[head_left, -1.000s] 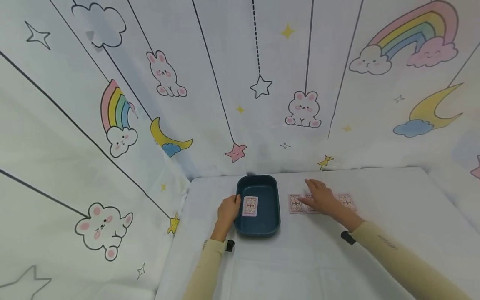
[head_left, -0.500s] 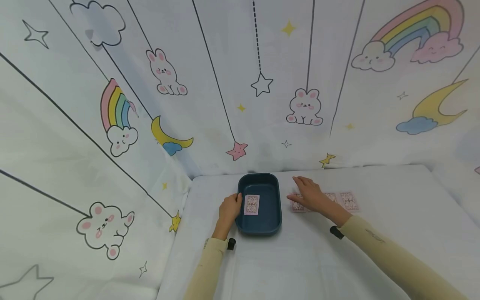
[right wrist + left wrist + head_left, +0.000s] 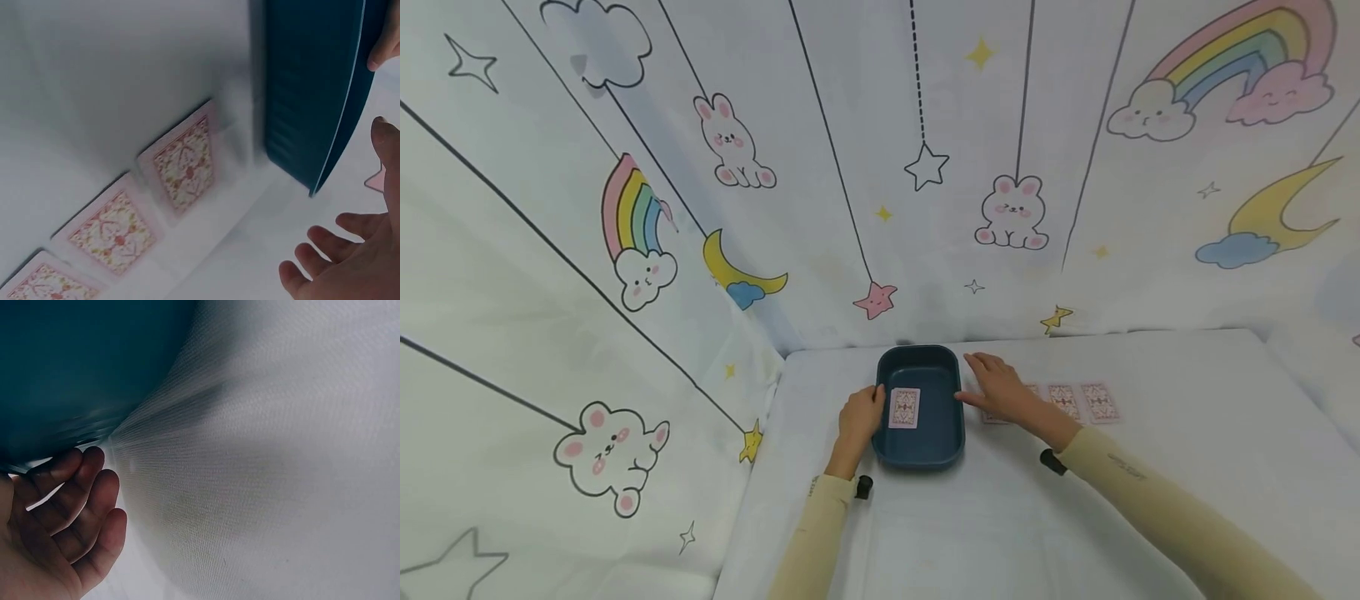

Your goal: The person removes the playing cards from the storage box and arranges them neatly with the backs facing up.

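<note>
A dark blue rectangular tray (image 3: 936,442) sits on the white cloth, with a patterned playing card (image 3: 905,408) lying face down inside. My left hand (image 3: 859,417) grips the tray's left rim; in the right wrist view its thumb (image 3: 382,53) hooks over the edge, and in the left wrist view the fingers (image 3: 103,487) curl against the outer wall. My right hand (image 3: 1000,390), fingers apart and nothing held, hovers at the tray's right rim. It partly covers the nearest cards of a face-down row; the rightmost card (image 3: 1100,403) shows fully.
In the right wrist view, several row cards (image 3: 112,231) lie spaced beside the tray wall (image 3: 300,94). A white printed curtain (image 3: 820,250) rises behind the table's back edge. Bare white cloth (image 3: 1000,525) lies in front.
My right hand has moved left, from over the row of cards to the tray's right rim, uncovering cards on the right. The left hand keeps its grip on the tray.
</note>
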The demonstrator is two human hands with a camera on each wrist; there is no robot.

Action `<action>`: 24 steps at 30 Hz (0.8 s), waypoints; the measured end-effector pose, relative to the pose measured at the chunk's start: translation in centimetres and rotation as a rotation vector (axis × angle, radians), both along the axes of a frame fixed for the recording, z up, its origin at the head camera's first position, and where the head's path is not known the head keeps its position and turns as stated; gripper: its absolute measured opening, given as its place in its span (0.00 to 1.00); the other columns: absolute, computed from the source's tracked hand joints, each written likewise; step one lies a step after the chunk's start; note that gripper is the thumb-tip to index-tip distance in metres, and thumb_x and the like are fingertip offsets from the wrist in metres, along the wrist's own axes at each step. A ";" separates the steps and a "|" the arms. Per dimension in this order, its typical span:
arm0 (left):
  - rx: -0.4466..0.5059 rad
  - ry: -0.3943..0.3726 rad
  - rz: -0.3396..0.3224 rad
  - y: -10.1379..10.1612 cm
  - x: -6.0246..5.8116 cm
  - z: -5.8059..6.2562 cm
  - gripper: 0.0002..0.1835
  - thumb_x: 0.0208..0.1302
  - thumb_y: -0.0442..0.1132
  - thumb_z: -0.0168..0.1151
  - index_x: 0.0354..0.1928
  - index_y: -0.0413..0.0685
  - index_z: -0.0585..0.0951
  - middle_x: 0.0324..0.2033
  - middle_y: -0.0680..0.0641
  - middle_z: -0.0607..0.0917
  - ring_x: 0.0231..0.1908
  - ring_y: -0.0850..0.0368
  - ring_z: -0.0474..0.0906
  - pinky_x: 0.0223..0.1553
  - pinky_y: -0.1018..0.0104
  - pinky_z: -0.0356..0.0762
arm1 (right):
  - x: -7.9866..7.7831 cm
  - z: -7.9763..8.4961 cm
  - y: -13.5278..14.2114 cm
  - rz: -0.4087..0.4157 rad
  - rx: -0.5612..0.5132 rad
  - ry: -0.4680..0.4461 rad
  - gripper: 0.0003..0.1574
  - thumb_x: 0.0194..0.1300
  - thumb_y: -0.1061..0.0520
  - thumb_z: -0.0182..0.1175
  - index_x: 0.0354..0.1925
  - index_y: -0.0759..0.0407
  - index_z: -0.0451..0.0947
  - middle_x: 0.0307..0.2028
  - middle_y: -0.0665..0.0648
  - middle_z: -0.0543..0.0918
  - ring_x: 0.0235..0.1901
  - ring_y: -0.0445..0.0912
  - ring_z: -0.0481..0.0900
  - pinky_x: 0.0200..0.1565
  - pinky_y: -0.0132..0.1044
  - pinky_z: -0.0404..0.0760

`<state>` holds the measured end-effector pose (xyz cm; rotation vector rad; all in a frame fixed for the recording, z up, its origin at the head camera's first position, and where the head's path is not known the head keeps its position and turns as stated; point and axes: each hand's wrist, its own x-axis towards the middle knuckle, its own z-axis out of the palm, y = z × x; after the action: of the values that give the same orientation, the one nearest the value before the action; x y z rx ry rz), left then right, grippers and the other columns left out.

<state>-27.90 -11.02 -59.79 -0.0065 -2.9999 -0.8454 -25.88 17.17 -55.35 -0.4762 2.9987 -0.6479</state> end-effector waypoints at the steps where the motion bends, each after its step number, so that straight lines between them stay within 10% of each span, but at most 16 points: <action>1: 0.001 0.000 -0.002 0.0 0.0 -0.1 0.22 0.78 0.51 0.47 0.26 0.48 0.76 0.24 0.46 0.80 0.24 0.53 0.71 0.27 0.59 0.66 | 0.0 0.0 -0.3 0.006 0.000 0.002 0.53 0.68 0.38 0.63 0.75 0.65 0.54 0.73 0.72 0.61 0.73 0.67 0.57 0.69 0.66 0.58; 24: -0.010 -0.002 -0.006 -0.2 -0.6 -0.6 0.23 0.78 0.52 0.47 0.26 0.48 0.76 0.26 0.44 0.83 0.25 0.52 0.75 0.28 0.57 0.68 | -1.6 0.1 -7.5 0.171 0.046 0.004 0.50 0.68 0.38 0.62 0.74 0.66 0.58 0.69 0.70 0.66 0.70 0.66 0.64 0.66 0.65 0.65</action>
<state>-28.53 -11.21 -60.38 -0.0143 -3.0070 -0.8315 -27.52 9.64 -55.22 -0.7221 2.9253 -0.5639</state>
